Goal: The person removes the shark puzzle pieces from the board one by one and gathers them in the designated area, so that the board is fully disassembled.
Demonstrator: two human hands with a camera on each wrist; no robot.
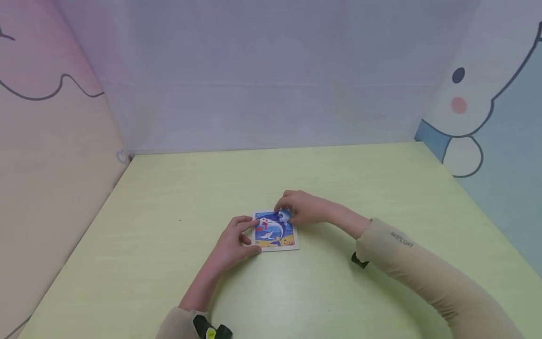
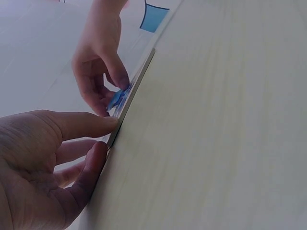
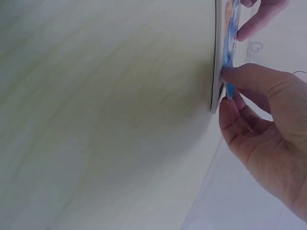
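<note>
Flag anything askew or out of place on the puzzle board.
One light blue puzzle piece at the far right corner of the small square dolphin puzzle board is not seated flat; the right hand pinches it. The left hand touches the board's left edge. Nothing else stands out.

We see a pale green table (image 1: 169,226) with a smooth, faintly wood-grained matt top, a small square cardboard puzzle (image 1: 275,231) with a printed, slightly glossy blue face, and beige matt cloth sleeves (image 1: 423,268).

The puzzle board (image 1: 276,231) is way too small in the head view to make out its picture properly. Right hand (image 1: 301,207) covers its top right corner, and both wrist views only catch it edge-on.
</note>
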